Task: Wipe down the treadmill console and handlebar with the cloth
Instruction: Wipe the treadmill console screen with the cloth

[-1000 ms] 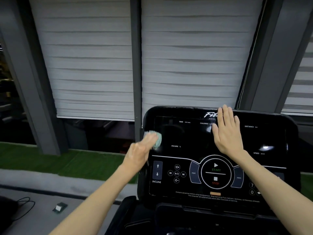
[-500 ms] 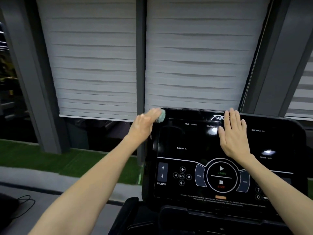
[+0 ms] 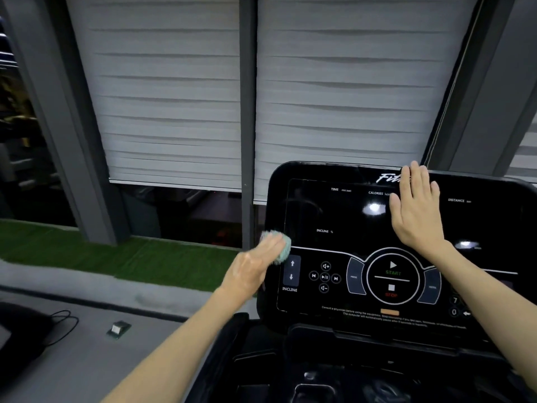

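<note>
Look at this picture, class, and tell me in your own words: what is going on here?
A person is wiping a treadmill console. The left hand presses a small teal cloth against the console's left edge, just above the incline arrows; the hand and cloth are blurred with motion. The right hand lies flat, fingers straight, on the upper part of the screen, beside the calories readout.
</note>
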Tool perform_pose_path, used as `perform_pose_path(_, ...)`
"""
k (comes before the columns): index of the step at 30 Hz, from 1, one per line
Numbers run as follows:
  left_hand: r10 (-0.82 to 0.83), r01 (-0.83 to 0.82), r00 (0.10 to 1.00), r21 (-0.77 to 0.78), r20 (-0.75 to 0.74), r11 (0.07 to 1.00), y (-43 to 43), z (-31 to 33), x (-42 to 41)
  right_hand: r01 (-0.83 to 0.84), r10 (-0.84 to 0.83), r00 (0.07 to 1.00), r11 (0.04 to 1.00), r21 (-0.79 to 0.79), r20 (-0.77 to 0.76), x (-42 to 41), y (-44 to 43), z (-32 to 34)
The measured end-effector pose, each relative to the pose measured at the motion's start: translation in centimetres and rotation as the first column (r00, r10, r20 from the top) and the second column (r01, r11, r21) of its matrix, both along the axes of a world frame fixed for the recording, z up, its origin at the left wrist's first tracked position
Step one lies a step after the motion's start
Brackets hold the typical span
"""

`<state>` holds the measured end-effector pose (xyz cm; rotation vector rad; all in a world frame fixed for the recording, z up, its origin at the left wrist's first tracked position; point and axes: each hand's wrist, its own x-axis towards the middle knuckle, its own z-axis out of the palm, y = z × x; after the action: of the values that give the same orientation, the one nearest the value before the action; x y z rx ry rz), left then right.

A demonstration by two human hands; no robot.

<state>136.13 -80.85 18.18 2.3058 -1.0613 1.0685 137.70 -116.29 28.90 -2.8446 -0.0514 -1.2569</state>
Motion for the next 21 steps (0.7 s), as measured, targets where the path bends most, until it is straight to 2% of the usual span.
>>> perform_pose_path(3,-0.033,0.035,0.997,0.038,-0.071,0.999,0.5,-3.6,-1.7,-0.008,0.008,1.0,1.0,0.01,-0.01,0.0,-0.1,0.0)
perform_pose_path(5,-0.042,0.045,0.996,0.048,-0.074,0.998,0.7,-3.8,-1.9,-0.008,0.008,1.0,1.0,0.008,-0.011,0.0,-0.1,0.0)
perform_pose_path(16,0.085,-0.086,0.996,0.059,0.021,0.995,-1.7,8.3,3.2,0.004,-0.004,1.0,1.0,0.004,-0.011,0.1,0.0,0.1)
perform_pose_path(21,0.095,-0.098,0.993,0.04,0.063,0.994,-1.9,7.4,3.1,0.003,-0.003,1.0,1.0,0.012,-0.003,0.2,0.0,0.0)
